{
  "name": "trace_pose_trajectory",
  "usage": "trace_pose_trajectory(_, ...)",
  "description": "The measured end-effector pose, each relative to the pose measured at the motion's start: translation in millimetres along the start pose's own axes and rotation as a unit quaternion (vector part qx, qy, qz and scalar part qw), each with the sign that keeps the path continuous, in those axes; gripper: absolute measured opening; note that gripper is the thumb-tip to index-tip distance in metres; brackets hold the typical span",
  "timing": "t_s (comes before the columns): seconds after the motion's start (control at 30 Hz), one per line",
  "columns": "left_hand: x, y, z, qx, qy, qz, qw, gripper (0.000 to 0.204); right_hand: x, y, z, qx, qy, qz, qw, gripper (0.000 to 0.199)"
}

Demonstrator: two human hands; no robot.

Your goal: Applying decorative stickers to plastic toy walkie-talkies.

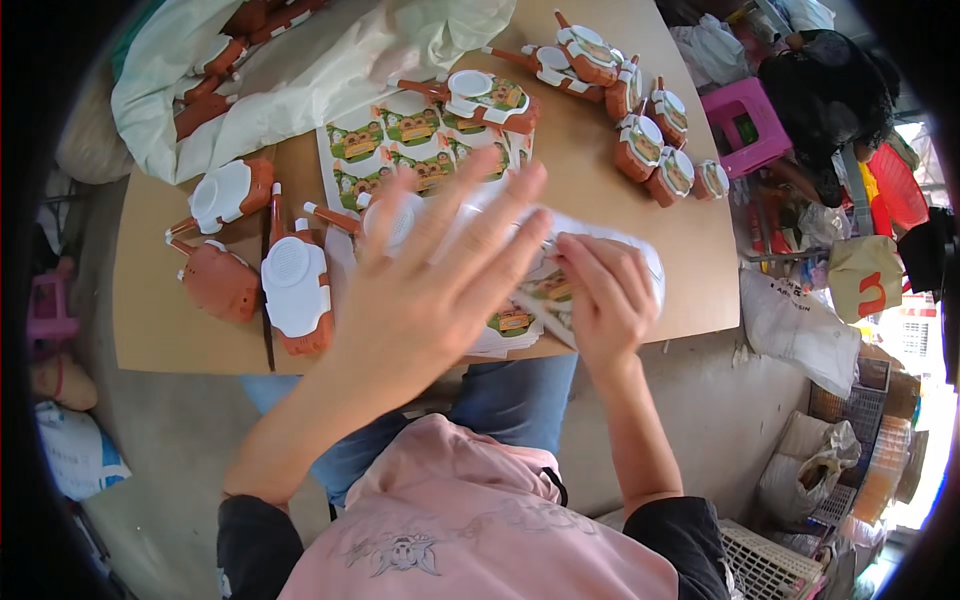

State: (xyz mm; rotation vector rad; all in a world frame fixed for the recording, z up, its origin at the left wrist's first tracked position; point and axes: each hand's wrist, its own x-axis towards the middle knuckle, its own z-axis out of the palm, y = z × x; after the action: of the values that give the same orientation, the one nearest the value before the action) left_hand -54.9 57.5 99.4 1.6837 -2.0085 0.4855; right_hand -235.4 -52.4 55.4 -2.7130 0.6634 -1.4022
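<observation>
My left hand (425,265) is stretched out over the middle of the table, fingers spread and a little blurred, with nothing visible in it. Below it lies a brown-and-white toy walkie-talkie (335,217), partly hidden by the fingers. Thumb and fingers of my right hand (607,300) pinch a lifted, bent sticker sheet (648,262), whose printed side shows green and orange pictures. Beneath both hands, more sticker sheets (350,180) lie flat. Several toy walkie-talkies without visible picture stickers, one of them a white-fronted one (297,285), lie left of my left hand.
Several walkie-talkies with picture stickers (640,140) stand clustered at the far right; another (490,98) lies at the far middle. A pale sack (150,110) holds more brown toys at the far left. A thin dark stick (268,320) reaches the near edge. A pink stool (745,125) stands beyond the table.
</observation>
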Motion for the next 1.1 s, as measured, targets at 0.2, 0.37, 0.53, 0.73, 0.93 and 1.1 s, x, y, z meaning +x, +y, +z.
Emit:
trace_pose_trajectory(0.2,-32.0,22.5,61.2,-0.136,-0.110,-0.060,0.983,0.063,-50.8,2.6,17.5,0.040,-0.194,0.182,0.963,0.061)
trace_pose_trajectory(0.37,-1.5,-6.8,70.8,-0.094,-0.140,-0.009,0.986,0.070,-50.1,7.1,16.2,0.073,-0.227,0.178,0.955,0.062)
trace_pose_trajectory(0.53,24.7,-26.5,68.0,-0.104,-0.238,0.046,0.965,0.084,-47.2,4.5,20.2,0.000,-0.254,0.188,0.949,0.058)
trace_pose_trajectory(0.73,29.2,-39.8,90.6,-0.137,-0.294,0.099,0.941,0.086,-59.9,9.8,17.7,-0.010,-0.239,0.198,0.951,0.069)
trace_pose_trajectory(0.93,27.8,-32.3,82.9,-0.112,-0.278,0.095,0.949,0.077,-59.3,12.3,17.6,-0.034,-0.253,0.179,0.950,0.063)
trace_pose_trajectory(1.1,20.2,-26.5,82.7,-0.094,-0.264,0.084,0.956,0.067,-62.6,11.8,16.3,-0.031,-0.224,0.186,0.956,0.053)
